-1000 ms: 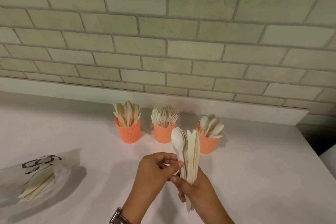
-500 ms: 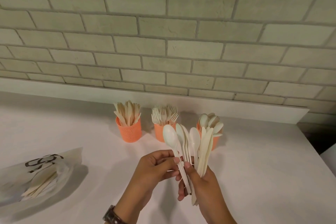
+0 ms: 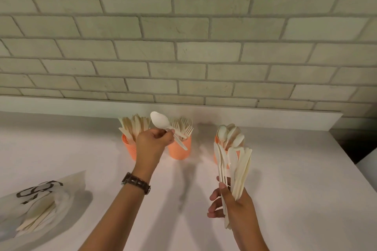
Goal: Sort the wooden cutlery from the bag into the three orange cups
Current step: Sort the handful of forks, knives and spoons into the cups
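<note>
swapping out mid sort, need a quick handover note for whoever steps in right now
Left hand: pinches one spoon, held up in front of the knife cup and fork cup.
Right hand: grips a bundle of cutlery, in front of the spoon cup.
Done: all three cups hold sorted pieces.
Left: put the spoon in the spoon cup on the right, sort the bundle, then sort what lies in the bag on the left.
</note>
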The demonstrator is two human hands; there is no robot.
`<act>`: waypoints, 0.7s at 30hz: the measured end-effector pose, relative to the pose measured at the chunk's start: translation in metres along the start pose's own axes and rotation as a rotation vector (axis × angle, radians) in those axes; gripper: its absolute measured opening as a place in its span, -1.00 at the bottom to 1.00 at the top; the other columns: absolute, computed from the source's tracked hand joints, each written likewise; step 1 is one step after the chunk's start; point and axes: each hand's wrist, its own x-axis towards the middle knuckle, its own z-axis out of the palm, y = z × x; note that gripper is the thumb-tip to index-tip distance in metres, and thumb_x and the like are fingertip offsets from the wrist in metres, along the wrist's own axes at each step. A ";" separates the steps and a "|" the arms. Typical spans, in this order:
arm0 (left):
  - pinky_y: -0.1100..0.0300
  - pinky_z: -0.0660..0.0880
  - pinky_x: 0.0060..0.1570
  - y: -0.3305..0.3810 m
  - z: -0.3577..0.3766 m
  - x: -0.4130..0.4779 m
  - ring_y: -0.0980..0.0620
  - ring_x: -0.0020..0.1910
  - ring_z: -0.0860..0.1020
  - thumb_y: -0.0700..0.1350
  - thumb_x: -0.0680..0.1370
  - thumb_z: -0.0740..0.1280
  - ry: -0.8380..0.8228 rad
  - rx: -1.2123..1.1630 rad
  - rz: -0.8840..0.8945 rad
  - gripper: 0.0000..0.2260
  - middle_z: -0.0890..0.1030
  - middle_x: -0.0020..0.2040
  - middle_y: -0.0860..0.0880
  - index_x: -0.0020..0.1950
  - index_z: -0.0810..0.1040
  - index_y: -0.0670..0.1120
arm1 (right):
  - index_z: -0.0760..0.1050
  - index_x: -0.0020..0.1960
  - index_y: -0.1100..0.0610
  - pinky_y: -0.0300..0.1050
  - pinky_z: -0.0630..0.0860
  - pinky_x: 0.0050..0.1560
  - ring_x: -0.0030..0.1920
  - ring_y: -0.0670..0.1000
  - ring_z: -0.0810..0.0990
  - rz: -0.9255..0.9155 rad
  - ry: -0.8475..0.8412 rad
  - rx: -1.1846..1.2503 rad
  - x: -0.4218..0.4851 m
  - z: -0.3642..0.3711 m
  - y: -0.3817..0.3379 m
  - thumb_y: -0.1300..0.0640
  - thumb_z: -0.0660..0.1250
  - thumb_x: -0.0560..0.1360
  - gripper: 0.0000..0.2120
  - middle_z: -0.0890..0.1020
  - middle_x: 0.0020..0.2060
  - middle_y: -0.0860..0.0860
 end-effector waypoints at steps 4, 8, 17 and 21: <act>0.10 0.49 -0.14 -0.001 0.010 -0.001 -0.03 -0.29 0.58 -0.19 0.40 0.47 -0.055 0.042 0.046 -0.87 0.66 -0.33 -0.20 -0.29 0.65 -0.23 | 0.50 0.05 0.18 -0.04 0.56 -0.50 -0.53 0.08 0.50 -0.026 -0.001 -0.023 0.001 -0.003 -0.005 0.22 0.21 0.57 -0.88 0.55 -0.41 0.15; 0.10 0.53 -0.11 0.000 0.035 -0.017 -0.04 -0.28 0.61 -0.20 0.42 0.45 -0.240 0.031 0.044 -0.92 0.66 -0.37 -0.07 -0.28 0.65 -0.15 | 0.50 0.03 0.18 -0.06 0.56 -0.48 -0.52 0.06 0.50 -0.055 0.051 0.011 0.000 -0.010 -0.006 0.22 0.21 0.57 -0.89 0.55 -0.43 0.11; 0.22 0.33 -0.36 -0.002 0.113 0.009 0.06 -0.42 0.41 -0.19 0.38 0.43 -0.181 0.167 0.122 -0.77 0.55 -0.46 -0.22 -0.35 0.56 -0.35 | 0.50 0.06 0.19 -0.04 0.56 -0.49 -0.53 0.05 0.48 -0.082 0.192 0.040 -0.004 -0.045 -0.014 0.22 0.21 0.57 -0.87 0.54 -0.44 0.10; 0.36 0.39 -0.41 -0.003 0.138 0.019 0.12 -0.46 0.51 -0.19 0.40 0.42 -0.152 0.166 0.072 -0.80 0.56 -0.47 -0.02 -0.38 0.55 -0.27 | 0.51 0.06 0.16 -0.04 0.56 -0.48 -0.54 0.06 0.49 -0.087 0.226 0.037 -0.005 -0.056 -0.014 0.22 0.20 0.57 -0.86 0.55 -0.46 0.08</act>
